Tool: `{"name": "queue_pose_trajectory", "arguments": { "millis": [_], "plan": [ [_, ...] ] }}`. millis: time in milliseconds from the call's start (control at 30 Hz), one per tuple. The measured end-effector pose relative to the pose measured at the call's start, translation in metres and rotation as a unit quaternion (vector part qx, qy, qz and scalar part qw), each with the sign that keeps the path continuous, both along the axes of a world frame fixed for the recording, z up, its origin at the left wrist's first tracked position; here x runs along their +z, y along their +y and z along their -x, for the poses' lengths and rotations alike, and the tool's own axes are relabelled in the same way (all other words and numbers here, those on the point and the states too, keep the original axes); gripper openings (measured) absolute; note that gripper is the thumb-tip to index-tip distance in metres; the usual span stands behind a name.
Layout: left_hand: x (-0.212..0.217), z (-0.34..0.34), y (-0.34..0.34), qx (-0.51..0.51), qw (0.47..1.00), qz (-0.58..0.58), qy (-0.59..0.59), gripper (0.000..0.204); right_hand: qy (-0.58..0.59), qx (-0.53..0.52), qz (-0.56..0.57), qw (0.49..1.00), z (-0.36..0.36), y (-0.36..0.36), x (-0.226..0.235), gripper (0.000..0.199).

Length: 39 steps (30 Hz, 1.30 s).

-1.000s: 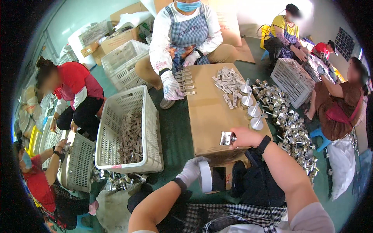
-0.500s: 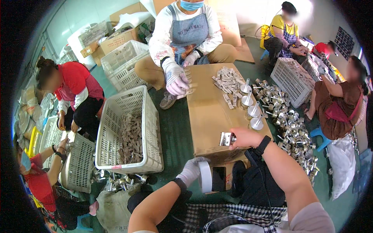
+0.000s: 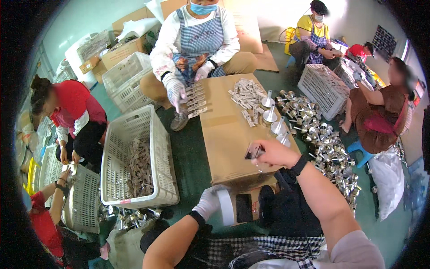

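Note:
My left hand [image 3: 207, 203], in a white glove, has its fingers curled around the side of a wide white roll [image 3: 225, 207] that looks like tape, just below the cardboard box's near edge. Above the near part of the cardboard box [image 3: 219, 152], my bare right hand [image 3: 278, 154] pinches a small shiny metal part [image 3: 254, 151]; its exact kind is unclear. Silver discs with upright stems [image 3: 270, 115] stand along the box's right side. Beside them lies a pile of small pale metal clips [image 3: 246, 95]. A dark phone-like rectangle [image 3: 244, 208] is right of the roll.
Across the box sits a masked co-worker [image 3: 200, 38], one gloved hand at a row of clips [image 3: 195, 99] on the left edge. A white crate [image 3: 166, 190] of metal pieces stands left. Many stemmed metal parts [image 3: 329, 148] cover the floor at right. Other people work around.
My right hand has tilted the metal part and shifted slightly. The co-worker's hand has moved off the row of clips, which now shows more fully. The whole view has shifted a little.

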<state>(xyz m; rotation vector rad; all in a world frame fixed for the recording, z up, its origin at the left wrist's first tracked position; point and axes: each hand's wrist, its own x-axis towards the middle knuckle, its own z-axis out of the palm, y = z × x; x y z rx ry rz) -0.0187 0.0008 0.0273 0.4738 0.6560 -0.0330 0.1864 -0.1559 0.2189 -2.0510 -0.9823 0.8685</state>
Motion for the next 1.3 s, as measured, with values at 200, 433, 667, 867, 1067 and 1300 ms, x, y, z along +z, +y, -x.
{"name": "queue_pose_trajectory", "arguments": {
  "millis": [200, 433, 667, 867, 1067, 1300],
  "plan": [
    [-0.002, -0.005, 0.001, 0.006, 1.0, 0.014, 0.009, 0.023, -0.167, -0.261, -0.337, 0.889, -0.057, -0.042, 0.013, 0.025],
    [-0.005, 0.003, 0.007, 0.034, 0.999, -0.001, 0.026, 0.015, -0.137, -0.294, -0.244, 0.914, -0.067, -0.08, 0.02, 0.02],
    [-0.016, 0.0, 0.01, 0.021, 1.0, 0.021, -0.009, 0.016, -0.242, 0.057, -0.037, 0.968, -0.012, -0.03, -0.042, 0.028],
    [-0.016, 0.004, 0.009, 0.007, 1.0, -0.028, -0.005, 0.019, -0.225, 0.075, -0.019, 0.971, -0.015, -0.002, -0.061, 0.034],
    [0.002, -0.003, 0.0, 0.014, 0.999, -0.026, 0.021, 0.019, -0.258, 0.096, 0.03, 0.961, -0.024, -0.004, -0.07, 0.041],
    [-0.025, -0.001, 0.006, 0.031, 0.999, 0.0, 0.008, 0.018, -0.31, 0.115, 0.038, 0.943, -0.018, 0.001, -0.074, 0.045]
  ]
}}
